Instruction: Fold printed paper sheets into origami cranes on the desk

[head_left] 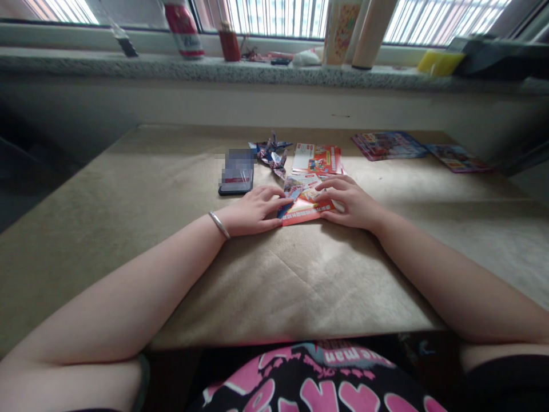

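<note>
A printed red-and-white paper sheet (302,214) lies on the table between my hands, with a blue patterned part at its left side. My left hand (261,209), a silver bangle on its wrist, rests its outstretched fingers on the left edge. From the right, my right hand (349,200) lies over the sheet with its fingers spread. Just beyond are folded paper figures (272,154) in blue and purple print. A stack of similar red-and-white sheets (317,159) sits behind the one I touch. Left of the figures is a phone (237,171).
Colourful printed cards (388,145) lie at the back right, beside another small pile (458,157). On the stone windowsill (274,75) stand a red-and-white can (184,28), a red jar (229,43), tall containers (341,31) and a yellow object (440,62). The table's front edge is near my body.
</note>
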Tool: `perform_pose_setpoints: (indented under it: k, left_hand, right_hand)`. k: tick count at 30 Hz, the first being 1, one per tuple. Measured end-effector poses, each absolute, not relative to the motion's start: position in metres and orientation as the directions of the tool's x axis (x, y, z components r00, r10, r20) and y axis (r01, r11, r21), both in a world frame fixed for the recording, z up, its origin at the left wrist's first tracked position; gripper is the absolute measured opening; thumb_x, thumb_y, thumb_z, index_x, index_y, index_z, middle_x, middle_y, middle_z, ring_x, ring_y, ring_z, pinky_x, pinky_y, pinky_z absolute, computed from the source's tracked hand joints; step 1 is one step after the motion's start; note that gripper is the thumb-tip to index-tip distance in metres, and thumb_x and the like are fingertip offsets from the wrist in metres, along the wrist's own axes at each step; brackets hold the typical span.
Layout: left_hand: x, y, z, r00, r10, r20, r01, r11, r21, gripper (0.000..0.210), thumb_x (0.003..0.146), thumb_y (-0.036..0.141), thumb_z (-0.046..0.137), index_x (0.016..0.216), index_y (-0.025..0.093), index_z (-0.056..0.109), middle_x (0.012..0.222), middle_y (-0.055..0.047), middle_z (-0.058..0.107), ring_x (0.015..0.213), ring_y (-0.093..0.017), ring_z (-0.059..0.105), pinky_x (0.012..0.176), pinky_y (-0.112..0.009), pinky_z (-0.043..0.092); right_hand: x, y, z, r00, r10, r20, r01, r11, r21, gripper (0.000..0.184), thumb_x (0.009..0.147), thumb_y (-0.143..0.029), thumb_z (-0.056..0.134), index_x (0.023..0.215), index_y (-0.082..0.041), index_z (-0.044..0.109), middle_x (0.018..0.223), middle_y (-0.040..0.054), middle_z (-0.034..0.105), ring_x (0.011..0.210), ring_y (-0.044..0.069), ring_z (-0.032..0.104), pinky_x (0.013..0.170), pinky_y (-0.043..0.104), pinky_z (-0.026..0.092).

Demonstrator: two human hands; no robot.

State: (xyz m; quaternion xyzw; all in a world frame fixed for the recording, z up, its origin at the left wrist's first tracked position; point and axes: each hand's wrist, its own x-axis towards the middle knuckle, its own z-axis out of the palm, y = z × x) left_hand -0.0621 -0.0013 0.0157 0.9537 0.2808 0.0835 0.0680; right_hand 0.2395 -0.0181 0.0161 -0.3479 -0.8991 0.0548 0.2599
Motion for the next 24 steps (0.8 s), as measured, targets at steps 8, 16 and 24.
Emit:
perform_pose_setpoints:
  k: [8, 16, 24]
  left_hand:
    - [-0.0581, -0.001, 0.0149, 0.83, 0.535, 0.154, 0.507, -0.841, 0.189, 0.047, 0.097, 0.03, 0.049, 0.142, 0.019, 0.044, 0.146, -0.011, 0.048, 0.138, -0.024, 0.04, 0.117, -0.042, 0.031]
    - [-0.0554, 0.0005, 0.0128, 0.783, 0.556, 0.28, 0.504, -0.83, 0.238, 0.023, 0.096, 0.025, 0.048, 0.112, 0.016, 0.062, 0.12, -0.013, 0.061, 0.11, -0.021, 0.058, 0.098, -0.039, 0.05]
    - [-0.0565, 0.0037, 0.0127, 0.795, 0.519, 0.315, 0.458, -0.853, 0.25, 0.019, 0.095, 0.026, 0.05, 0.102, 0.016, 0.064, 0.111, -0.011, 0.065, 0.102, -0.02, 0.061, 0.092, -0.038, 0.051]
  right_hand:
    - [0.2447, -0.0143, 0.0161, -0.682, 0.612, 0.399, 0.552, 0.79, -0.267, 0.033, 0.079, -0.043, 0.072, 0.109, -0.03, 0.07, 0.124, 0.0053, 0.067, 0.122, 0.027, 0.055, 0.111, 0.053, 0.037]
    - [0.2436, -0.0145, 0.0168, -0.743, 0.532, 0.407, 0.499, 0.845, -0.193, 0.027, 0.079, -0.024, 0.066, 0.105, -0.028, 0.07, 0.12, 0.0025, 0.07, 0.121, 0.025, 0.057, 0.106, 0.048, 0.044]
    - [0.2422, -0.0174, 0.0202, -0.746, 0.545, 0.383, 0.552, 0.827, -0.101, 0.034, 0.078, -0.027, 0.064, 0.112, -0.021, 0.066, 0.117, 0.0084, 0.07, 0.114, 0.026, 0.061, 0.103, 0.045, 0.047]
